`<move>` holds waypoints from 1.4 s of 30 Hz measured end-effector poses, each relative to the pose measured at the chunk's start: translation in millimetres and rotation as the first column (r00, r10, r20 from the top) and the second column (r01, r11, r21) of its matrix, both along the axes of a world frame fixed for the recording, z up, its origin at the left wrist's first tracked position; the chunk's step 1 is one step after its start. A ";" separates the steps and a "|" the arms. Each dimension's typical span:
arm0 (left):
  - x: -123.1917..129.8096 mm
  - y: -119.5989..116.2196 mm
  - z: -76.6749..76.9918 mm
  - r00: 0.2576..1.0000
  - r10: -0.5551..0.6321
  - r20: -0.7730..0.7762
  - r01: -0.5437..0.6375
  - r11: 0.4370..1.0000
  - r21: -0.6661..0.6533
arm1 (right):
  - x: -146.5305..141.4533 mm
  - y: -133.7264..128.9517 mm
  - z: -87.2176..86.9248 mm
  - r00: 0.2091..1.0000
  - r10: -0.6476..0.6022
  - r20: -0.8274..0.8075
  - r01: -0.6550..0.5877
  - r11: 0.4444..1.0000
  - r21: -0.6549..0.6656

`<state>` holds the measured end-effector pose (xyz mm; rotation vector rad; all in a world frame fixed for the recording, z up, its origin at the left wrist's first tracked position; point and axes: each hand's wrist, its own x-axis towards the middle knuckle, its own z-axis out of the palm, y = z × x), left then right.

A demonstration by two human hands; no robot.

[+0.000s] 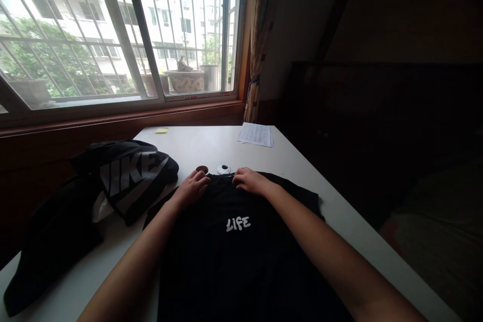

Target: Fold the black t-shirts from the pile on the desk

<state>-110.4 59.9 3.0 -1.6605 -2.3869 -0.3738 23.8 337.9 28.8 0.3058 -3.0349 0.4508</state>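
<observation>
A black T-shirt [241, 266] with white "Life" lettering lies spread on the white table, its far edge near the middle of the tabletop. At the left part of that edge, near the collar, my left hand [193, 188] has its fingers curled onto the fabric. My right hand [251, 181] grips the cloth on the other side of the collar, with the fingertips bent over the edge. Just beyond the collar sit a small brown ring [202, 168] and a white round object with a dark centre [223, 168].
Left of the shirt lies a heap of dark clothing [130, 176] with large grey "NIKE" lettering. Papers [255, 134] and a yellow note [162, 131] rest toward the far edge of the white table [204, 143]. A barred window [177, 35] and a curtain [258, 35] are behind.
</observation>
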 end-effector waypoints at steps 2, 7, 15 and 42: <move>0.0 0.4 -0.4 1.000 -0.010 -0.005 0.010 1.000 -0.004 | -6.9 0.0 3.0 0.997 0.001 0.076 -0.002 1.000 0.017; -0.7 1.3 -3.6 1.000 -0.007 -0.022 0.007 1.000 -0.007 | -15.5 3.7 16.3 0.957 -0.076 0.279 0.060 0.996 0.066; -1.1 0.9 -5.1 0.999 -0.012 -0.049 0.013 1.000 0.013 | -16.1 1.6 24.4 0.915 -0.087 0.395 0.070 0.996 0.056; -8.5 -1.4 -12.6 0.999 0.030 -0.012 -0.029 0.998 0.046 | 26.3 37.1 -47.2 0.943 -0.279 -0.182 0.278 0.960 -0.036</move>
